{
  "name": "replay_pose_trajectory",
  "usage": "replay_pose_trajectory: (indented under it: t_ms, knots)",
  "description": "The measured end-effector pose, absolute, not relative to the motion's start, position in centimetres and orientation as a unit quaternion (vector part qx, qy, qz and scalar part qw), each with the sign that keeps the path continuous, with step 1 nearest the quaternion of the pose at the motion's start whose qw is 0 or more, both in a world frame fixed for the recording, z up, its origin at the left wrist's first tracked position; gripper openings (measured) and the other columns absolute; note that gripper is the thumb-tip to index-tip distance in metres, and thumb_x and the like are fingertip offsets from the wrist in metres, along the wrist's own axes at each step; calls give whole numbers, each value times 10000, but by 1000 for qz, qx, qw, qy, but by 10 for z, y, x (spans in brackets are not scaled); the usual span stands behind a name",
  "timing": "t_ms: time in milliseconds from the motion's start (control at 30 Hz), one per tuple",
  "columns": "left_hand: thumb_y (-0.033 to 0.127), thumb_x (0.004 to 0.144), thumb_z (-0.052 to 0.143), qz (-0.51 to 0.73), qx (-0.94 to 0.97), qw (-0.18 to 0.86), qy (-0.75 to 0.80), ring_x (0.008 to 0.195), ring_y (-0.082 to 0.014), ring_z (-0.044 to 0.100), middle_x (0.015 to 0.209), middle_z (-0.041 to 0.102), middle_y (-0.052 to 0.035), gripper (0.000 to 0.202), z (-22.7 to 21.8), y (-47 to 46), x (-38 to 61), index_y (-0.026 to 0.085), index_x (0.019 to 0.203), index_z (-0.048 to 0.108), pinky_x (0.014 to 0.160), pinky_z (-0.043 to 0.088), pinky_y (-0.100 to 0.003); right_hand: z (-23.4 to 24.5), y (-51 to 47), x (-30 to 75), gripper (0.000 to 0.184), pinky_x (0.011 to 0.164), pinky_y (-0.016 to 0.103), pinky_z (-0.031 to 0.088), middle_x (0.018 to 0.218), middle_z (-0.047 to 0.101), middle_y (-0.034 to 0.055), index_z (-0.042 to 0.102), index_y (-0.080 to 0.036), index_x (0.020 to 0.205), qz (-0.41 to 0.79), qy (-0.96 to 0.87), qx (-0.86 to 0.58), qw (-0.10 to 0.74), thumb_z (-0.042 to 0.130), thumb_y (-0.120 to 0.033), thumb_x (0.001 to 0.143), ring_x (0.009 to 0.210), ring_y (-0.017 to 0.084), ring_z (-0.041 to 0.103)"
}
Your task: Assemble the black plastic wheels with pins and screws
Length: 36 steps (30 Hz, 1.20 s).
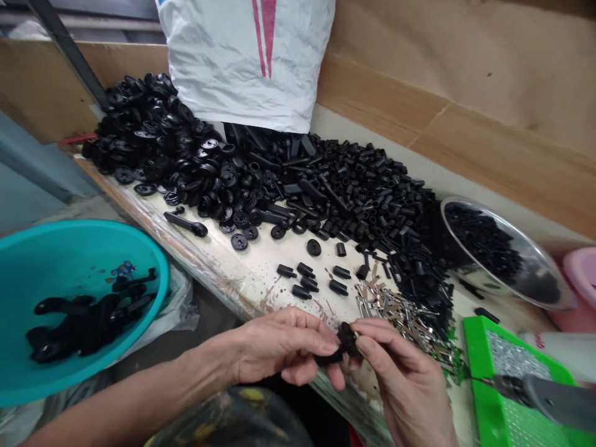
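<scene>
Wooden boards point(493, 149) back a pale, stained table point(237, 270), its surface loaded with black parts. As observed from beside it, the person's left fingers point(321, 338) and right fingers point(372, 354) meet near its front edge, both pinching one black piece point(347, 340). Left thumb and fingers close on its left side; right thumb and forefinger press on its right. Its exact shape is hidden by the grip and by blur.

Just beyond the fingers, short pegs point(310, 284) lie in a loose group, with a single disc point(313, 248) and a collar point(341, 249) farther out. Past these runs a heap: discs point(139, 143) toward the far left, tubes point(363, 186) beyond and to the right. A white bag point(246, 62) with red marks stands at its back. One crank point(186, 222) lies apart, left of and beyond the fingers.

Right of the fingers, metal strips point(395, 304) are scattered close by; beyond them sits a steel bowl point(535, 273) holding more black parts. Farther right, a green tray point(479, 341) contains silvery bits point(516, 357), and a grey tool point(554, 397) shows across it. Well left of the fingers, a teal basin point(161, 273) holds black handles point(93, 329).
</scene>
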<state>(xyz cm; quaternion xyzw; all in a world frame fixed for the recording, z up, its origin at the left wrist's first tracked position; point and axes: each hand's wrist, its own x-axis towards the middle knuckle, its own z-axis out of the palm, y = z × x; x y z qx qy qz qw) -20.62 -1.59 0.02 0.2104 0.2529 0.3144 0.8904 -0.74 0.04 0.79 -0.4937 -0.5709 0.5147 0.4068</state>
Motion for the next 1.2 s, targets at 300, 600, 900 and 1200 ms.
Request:
replay_pose_trajectory:
  t_ms: [300,600,900,1200]
  knots:
    - [189,806,579,305,211,892,258,378,-50,496,694,689,-68,101,6,-13,-206,117,790,648,338,282,-148,9,-1,-8,76,575,223,572,890,691,65,770,-227,805,509,-578,-481,419,716,-277,789,742,171,663]
    - [193,701,570,311,202,872,319,320,-59,456,581,653,-46,110,11,-13,-200,122,739,645,293,216,-156,12,-2,-9,84,619,201,582,869,703,30,760,-259,841,504,-610,-459,404,681,-235,821,755,159,689]
    - [201,719,555,311,212,862,339,322,-54,441,566,638,-29,119,10,-16,-195,125,731,645,295,198,-157,14,-2,4,242,584,138,530,831,725,-18,748,-340,956,522,-624,-460,355,777,-246,735,648,109,659]
    - [223,785,652,307,213,899,229,473,-72,582,781,691,-93,212,11,-17,-202,93,952,631,412,375,-141,19,6,11,254,676,184,516,895,670,-13,711,-352,1057,491,-705,-380,343,726,-311,807,781,129,637]
